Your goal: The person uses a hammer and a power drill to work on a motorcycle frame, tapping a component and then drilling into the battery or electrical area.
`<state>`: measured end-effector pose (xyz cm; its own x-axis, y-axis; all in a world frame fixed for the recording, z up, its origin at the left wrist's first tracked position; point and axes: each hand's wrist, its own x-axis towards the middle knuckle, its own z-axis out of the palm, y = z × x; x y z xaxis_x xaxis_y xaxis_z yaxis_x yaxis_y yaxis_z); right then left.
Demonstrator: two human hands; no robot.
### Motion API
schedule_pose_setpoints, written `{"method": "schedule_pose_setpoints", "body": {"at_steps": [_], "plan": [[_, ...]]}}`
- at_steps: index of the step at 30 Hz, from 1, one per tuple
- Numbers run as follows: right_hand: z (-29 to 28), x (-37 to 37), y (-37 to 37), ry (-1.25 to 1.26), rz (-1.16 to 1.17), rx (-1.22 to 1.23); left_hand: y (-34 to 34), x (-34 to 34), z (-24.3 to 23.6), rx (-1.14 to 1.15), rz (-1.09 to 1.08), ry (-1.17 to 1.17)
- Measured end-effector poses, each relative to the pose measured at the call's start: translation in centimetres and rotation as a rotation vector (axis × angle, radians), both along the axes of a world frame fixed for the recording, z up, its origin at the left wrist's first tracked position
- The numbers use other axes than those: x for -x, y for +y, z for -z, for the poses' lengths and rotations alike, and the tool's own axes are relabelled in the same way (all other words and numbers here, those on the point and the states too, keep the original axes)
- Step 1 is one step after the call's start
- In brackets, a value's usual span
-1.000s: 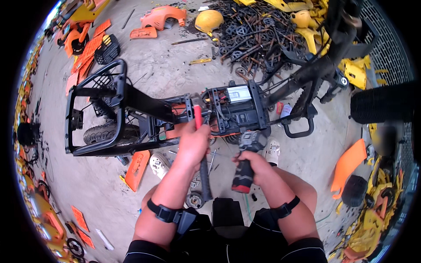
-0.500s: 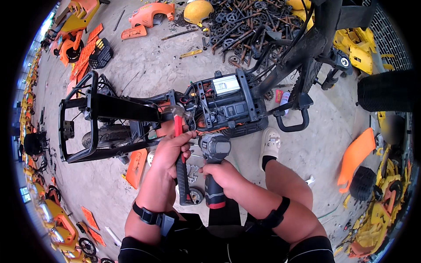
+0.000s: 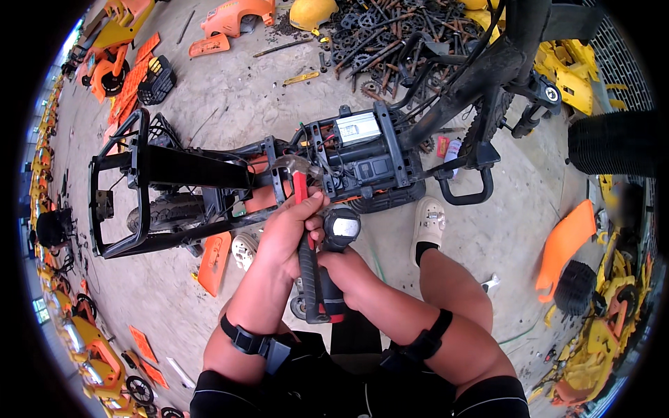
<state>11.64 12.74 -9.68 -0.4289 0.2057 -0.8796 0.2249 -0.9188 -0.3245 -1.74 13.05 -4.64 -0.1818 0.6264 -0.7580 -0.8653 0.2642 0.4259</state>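
Head view, first inspector: "State the tools, their position and the hold."

Second inspector: "The left hand (image 3: pixel 289 233) carries a hammer (image 3: pixel 310 275), its fingers (image 3: pixel 316 226) closed round the handle below the metal head (image 3: pixel 296 167). The right hand (image 3: pixel 345 273) is wrapped round the grip of a power driver (image 3: pixel 341 230); its fingertips are largely hidden behind the hammer. Both tools are over the near side of a black frame (image 3: pixel 202 169), the driver just right of the hammer, their lower ends overlapping in view. Whether they touch cannot be told."

First inspector: "Expected handling?"

Second inspector: "By judgement, the hammer is rigid and head-heavy; the present high hold should steady it, while the dark, ribbed-looking lower handle should resist slipping and give more swing. The driver is probably the bulkier load, stiff-cased, with weight at both ends; its narrow grip is the proper place to hold. The frame looks stiff and heavy, best taken by its bare tubes. The thin wires (image 3: pixel 327 148) on it are likely soft and easily torn."

First inspector: "Labels and writing?"

Second inspector: "A silver box (image 3: pixel 357 129) on the frame bears a small printed label, too small to read. The hammer shows no legible marking. The driver's pale end (image 3: pixel 344 227) faces the camera, and no lettering can be made out there."
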Motion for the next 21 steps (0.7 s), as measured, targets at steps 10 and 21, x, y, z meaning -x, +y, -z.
{"method": "schedule_pose_setpoints", "body": {"at_steps": [10, 21], "plan": [[1.5, -1.6, 3.7, -0.075, 0.046, -0.081, -0.4, -0.5, -0.1, 0.059, 0.008, -0.017], [2.1, -6.9, 9.7, -0.145, 0.436, -0.242, -4.1, 1.6, -0.6, 0.090, 0.105, 0.113]]}}
